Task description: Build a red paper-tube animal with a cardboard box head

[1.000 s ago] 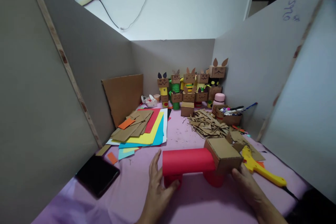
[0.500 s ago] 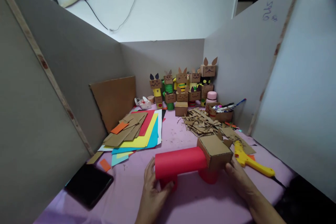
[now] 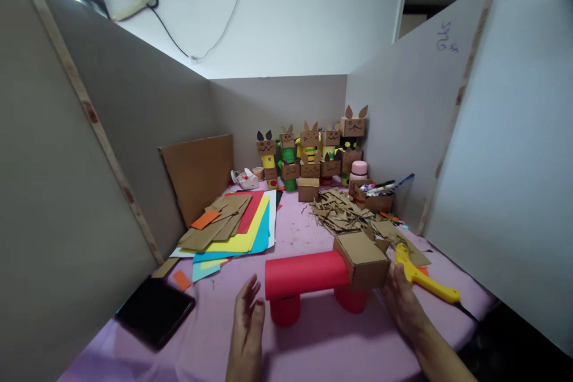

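A red paper tube figure (image 3: pixel 304 276) stands on short red tube legs on the purple cloth, with a cardboard box head (image 3: pixel 363 255) at its right end. Pointed cardboard ears stick up behind the head. My left hand (image 3: pixel 247 322) is just left of the tube, fingers apart, holding nothing. Beside the right side of the box head is my right hand (image 3: pixel 403 299), its fingers extended; whether the fingertips touch the box is hard to see. A yellow glue gun (image 3: pixel 430 282) lies right of that hand.
Coloured paper sheets (image 3: pixel 242 241) with cardboard pieces lie left of centre. Cardboard scraps (image 3: pixel 340 212), a marker box (image 3: pixel 373 198) and several box-headed figures (image 3: pixel 310 166) are further back. A black tablet-like object (image 3: pixel 155 313) lies front left. Grey partitions (image 3: pixel 277 101) surround the table.
My left hand has let go of the red tube and moved left, its fingers opening. My right hand's fingers have straightened beside the box head. The camera view has shifted slightly.
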Action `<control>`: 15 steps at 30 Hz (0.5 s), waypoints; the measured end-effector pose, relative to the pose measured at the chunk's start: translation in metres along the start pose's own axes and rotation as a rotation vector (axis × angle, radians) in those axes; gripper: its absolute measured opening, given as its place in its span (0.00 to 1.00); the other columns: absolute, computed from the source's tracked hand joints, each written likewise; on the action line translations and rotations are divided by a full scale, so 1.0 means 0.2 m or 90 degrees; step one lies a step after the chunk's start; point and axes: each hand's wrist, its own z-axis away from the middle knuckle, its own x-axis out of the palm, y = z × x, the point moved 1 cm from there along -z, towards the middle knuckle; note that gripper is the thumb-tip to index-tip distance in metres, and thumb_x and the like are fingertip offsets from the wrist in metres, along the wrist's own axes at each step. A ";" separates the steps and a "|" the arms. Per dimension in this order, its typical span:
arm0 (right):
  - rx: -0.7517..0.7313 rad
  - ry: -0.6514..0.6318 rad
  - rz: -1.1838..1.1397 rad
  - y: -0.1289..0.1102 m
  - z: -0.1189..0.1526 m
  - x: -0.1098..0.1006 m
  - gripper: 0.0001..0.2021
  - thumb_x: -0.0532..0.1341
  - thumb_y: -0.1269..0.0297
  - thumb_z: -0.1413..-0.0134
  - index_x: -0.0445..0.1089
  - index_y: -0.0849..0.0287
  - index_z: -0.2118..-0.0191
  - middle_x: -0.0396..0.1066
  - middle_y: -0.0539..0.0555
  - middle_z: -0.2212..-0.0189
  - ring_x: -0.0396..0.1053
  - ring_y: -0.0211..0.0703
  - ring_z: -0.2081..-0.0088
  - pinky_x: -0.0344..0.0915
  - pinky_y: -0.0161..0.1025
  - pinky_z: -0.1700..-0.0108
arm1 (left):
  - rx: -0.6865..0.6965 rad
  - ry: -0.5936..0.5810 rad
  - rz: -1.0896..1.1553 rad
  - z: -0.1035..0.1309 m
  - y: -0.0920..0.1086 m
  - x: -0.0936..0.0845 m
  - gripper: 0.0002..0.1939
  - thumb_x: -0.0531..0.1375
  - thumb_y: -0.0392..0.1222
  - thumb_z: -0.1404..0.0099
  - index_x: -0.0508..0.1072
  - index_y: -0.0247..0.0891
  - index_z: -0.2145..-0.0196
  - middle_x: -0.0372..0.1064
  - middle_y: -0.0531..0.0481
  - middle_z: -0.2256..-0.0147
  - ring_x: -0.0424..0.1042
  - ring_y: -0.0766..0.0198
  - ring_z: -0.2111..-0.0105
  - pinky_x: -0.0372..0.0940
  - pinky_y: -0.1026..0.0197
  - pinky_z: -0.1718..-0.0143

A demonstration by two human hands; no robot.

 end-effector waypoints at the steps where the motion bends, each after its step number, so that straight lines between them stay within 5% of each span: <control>1: 0.001 -0.005 -0.001 0.00 0.00 0.00 0.30 0.49 0.37 0.46 0.59 0.45 0.41 0.57 0.49 0.39 0.47 0.47 0.35 0.47 0.49 0.36 | -0.002 -0.005 -0.005 0.01 0.01 0.00 0.28 0.50 0.58 0.35 0.58 0.41 0.43 0.54 0.40 0.39 0.53 0.52 0.38 0.52 0.47 0.39; 5: 0.013 0.001 -0.001 0.01 0.00 -0.01 0.28 0.49 0.38 0.45 0.61 0.44 0.43 0.59 0.47 0.40 0.49 0.45 0.36 0.50 0.46 0.36 | -0.022 0.004 0.010 0.02 0.01 0.01 0.28 0.49 0.59 0.35 0.59 0.40 0.44 0.56 0.39 0.40 0.55 0.52 0.40 0.51 0.45 0.39; 11: -0.001 0.046 0.090 0.09 -0.03 -0.10 0.29 0.44 0.40 0.41 0.54 0.44 0.38 0.68 0.48 0.46 0.61 0.45 0.42 0.68 0.46 0.47 | -0.047 -0.028 0.081 0.04 0.00 0.02 0.31 0.49 0.58 0.34 0.58 0.37 0.40 0.53 0.40 0.37 0.52 0.56 0.37 0.46 0.49 0.37; 15: -0.110 -0.063 0.203 0.10 -0.05 -0.16 0.27 0.41 0.41 0.40 0.61 0.43 0.42 0.75 0.46 0.54 0.66 0.48 0.46 0.71 0.47 0.50 | -0.051 -0.083 0.099 0.06 -0.01 0.03 0.38 0.50 0.60 0.36 0.50 0.34 0.36 0.45 0.40 0.34 0.46 0.58 0.35 0.41 0.54 0.36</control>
